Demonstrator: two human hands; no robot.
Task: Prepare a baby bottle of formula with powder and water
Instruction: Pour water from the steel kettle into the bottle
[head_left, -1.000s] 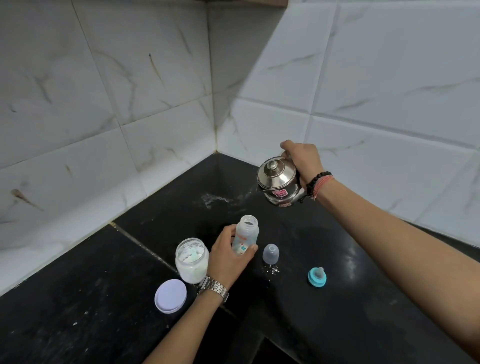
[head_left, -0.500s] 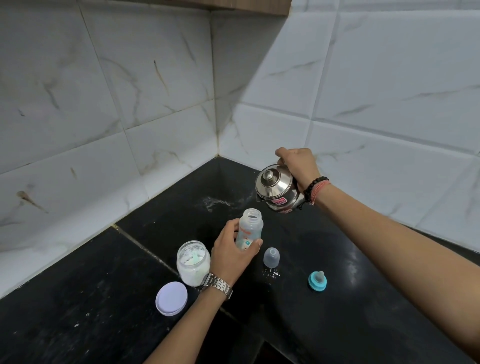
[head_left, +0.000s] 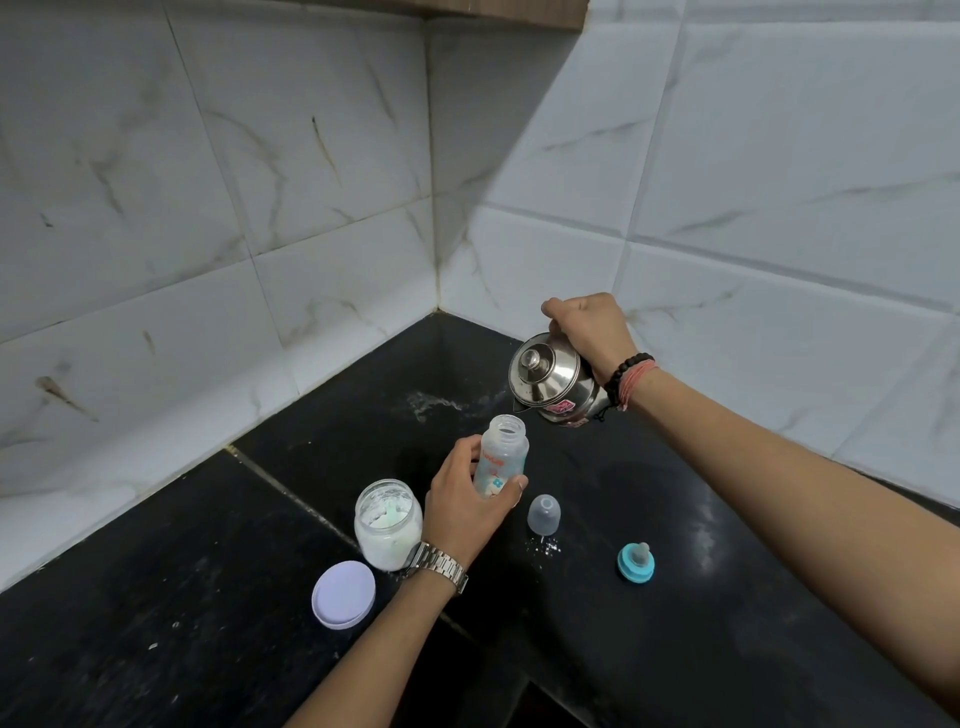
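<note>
My left hand (head_left: 462, 506) is wrapped around the baby bottle (head_left: 501, 457), fingers and thumb closed on its lower body, and the bottle stands upright with its mouth open, a little in from the back corner of the black counter (head_left: 156, 597). My right hand (head_left: 589, 330) is closed on the handle side of a small steel kettle (head_left: 550, 384), which I hold in the air, tilted so that its spout points down toward the bottle mouth; the spout tip is just above and beside the rim, and I cannot tell if any water is running. Just to the left of my left wrist stands the open powder jar (head_left: 387, 522), with white powder inside, and its pale lid (head_left: 344, 594) lies flat on the counter nearer to the front edge. To the right of the bottle the clear cap (head_left: 544, 514) stands on the counter with some spilled white grains just in front of it, and further right lies the blue nipple ring (head_left: 636, 560), apart from the rest. I wear a metal watch (head_left: 439, 564) on the left wrist.
</note>
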